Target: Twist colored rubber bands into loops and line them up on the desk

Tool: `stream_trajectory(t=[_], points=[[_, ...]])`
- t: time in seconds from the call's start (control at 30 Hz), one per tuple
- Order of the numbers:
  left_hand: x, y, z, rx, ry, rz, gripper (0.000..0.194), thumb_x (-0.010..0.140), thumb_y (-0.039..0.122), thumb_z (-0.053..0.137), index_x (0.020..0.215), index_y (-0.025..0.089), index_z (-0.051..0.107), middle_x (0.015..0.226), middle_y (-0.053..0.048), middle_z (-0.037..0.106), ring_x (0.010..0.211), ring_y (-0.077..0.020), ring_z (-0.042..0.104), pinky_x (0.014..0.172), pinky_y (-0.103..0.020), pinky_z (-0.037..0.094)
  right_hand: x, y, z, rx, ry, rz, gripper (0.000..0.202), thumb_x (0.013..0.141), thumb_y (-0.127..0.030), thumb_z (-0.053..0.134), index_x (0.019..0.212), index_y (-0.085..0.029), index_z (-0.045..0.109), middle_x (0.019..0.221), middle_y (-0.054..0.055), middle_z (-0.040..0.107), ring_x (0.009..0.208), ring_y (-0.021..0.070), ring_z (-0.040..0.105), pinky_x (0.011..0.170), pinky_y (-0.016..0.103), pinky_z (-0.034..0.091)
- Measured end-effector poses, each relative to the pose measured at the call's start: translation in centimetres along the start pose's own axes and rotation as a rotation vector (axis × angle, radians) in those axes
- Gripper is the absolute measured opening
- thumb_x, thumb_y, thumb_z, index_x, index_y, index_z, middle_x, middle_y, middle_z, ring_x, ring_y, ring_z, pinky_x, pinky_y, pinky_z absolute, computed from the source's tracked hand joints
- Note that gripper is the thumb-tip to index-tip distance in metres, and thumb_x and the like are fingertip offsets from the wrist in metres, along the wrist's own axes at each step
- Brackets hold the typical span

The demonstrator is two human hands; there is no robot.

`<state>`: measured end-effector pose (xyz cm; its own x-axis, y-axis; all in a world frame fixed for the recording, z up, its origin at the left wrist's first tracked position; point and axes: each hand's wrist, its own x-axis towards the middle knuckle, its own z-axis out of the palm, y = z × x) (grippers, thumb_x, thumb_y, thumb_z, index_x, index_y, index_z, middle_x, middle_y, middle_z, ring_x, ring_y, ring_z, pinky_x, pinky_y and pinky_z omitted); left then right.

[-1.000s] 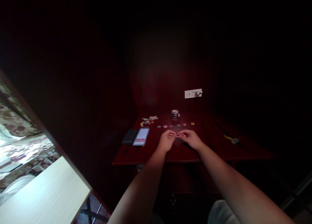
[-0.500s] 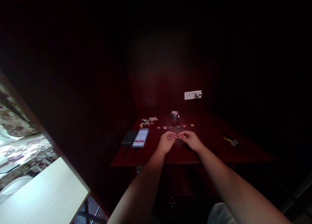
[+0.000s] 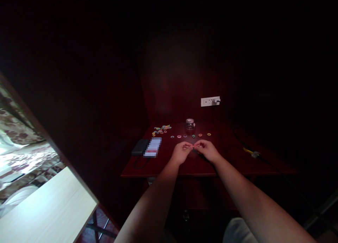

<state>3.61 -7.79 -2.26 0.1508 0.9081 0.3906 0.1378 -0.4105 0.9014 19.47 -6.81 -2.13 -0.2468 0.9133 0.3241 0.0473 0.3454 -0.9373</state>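
My left hand (image 3: 182, 153) and my right hand (image 3: 208, 151) meet over the middle of the desk, fingertips closed. Pinched between them is a small pinkish hair tie (image 3: 193, 146), mostly covered by the fingers. Beyond my hands runs a row of small hair ties, among them a blue one (image 3: 172, 137), a pink one (image 3: 179, 136), a green one (image 3: 193, 136) and a yellow one (image 3: 209, 134). Further left lies a loose pile of coloured hair ties (image 3: 162, 129). A clear lidded jar (image 3: 190, 125) stands behind the row.
On the left of the dark red desk (image 3: 163, 167) lie a phone (image 3: 153, 147) with a blurred screen and a black box-shaped device (image 3: 139, 147) with a cable. A wall socket (image 3: 210, 101) holds a white plug. To the right is a black cable with a yellow part (image 3: 248, 150).
My fingertips have drawn closer together, and the hair tie that showed as a small loop between them is now more hidden. The view has shifted slightly.
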Motion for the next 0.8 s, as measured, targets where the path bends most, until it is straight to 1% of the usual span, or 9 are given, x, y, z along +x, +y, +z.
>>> stream_trajectory(t=[0.23, 0.4, 0.6, 0.8], points=[[0.06, -0.31, 0.00, 0.024, 0.022, 0.020, 0.020, 0.070, 0.029, 0.063, 0.080, 0.012, 0.063, 0.074, -0.006, 0.066, 0.065, -0.0119, 0.059, 0.062, -0.022, 0.045, -0.04, -0.31, 0.10, 0.030, 0.016, 0.018, 0.034, 0.059, -0.041, 0.068, 0.078, -0.015, 0.058, 0.060, 0.000, 0.056, 0.047, 0.0084, 0.045, 0.045, 0.021, 0.034], [0.09, -0.33, -0.01, 0.060, 0.020, 0.027, 0.020, 0.071, 0.030, 0.062, 0.080, 0.012, 0.063, 0.075, -0.007, 0.066, 0.066, -0.0123, 0.059, 0.062, -0.023, 0.045, -0.02, -0.14, 0.04, 0.018, 0.016, 0.001, 0.031, 0.061, -0.040, 0.067, 0.076, -0.014, 0.058, 0.059, -0.001, 0.055, 0.047, 0.0084, 0.046, 0.045, 0.021, 0.034], [0.08, -0.38, -0.05, 0.018, 0.006, 0.009, 0.023, 0.070, 0.028, 0.063, 0.085, 0.011, 0.063, 0.078, -0.008, 0.066, 0.069, -0.0130, 0.060, 0.065, -0.024, 0.047, -0.02, -0.19, 0.00, -0.005, 0.015, -0.010, 0.030, 0.061, -0.041, 0.067, 0.073, -0.014, 0.058, 0.055, -0.002, 0.053, 0.046, 0.0085, 0.045, 0.045, 0.021, 0.033], [0.03, -0.40, -0.09, 0.024, 0.015, -0.001, 0.023, 0.070, 0.029, 0.064, 0.084, 0.011, 0.063, 0.077, -0.008, 0.066, 0.069, -0.0135, 0.061, 0.065, -0.024, 0.047, -0.06, -0.27, 0.01, -0.036, 0.012, -0.031, 0.027, 0.063, -0.039, 0.065, 0.072, -0.015, 0.059, 0.053, -0.002, 0.052, 0.046, 0.0087, 0.045, 0.044, 0.021, 0.033]])
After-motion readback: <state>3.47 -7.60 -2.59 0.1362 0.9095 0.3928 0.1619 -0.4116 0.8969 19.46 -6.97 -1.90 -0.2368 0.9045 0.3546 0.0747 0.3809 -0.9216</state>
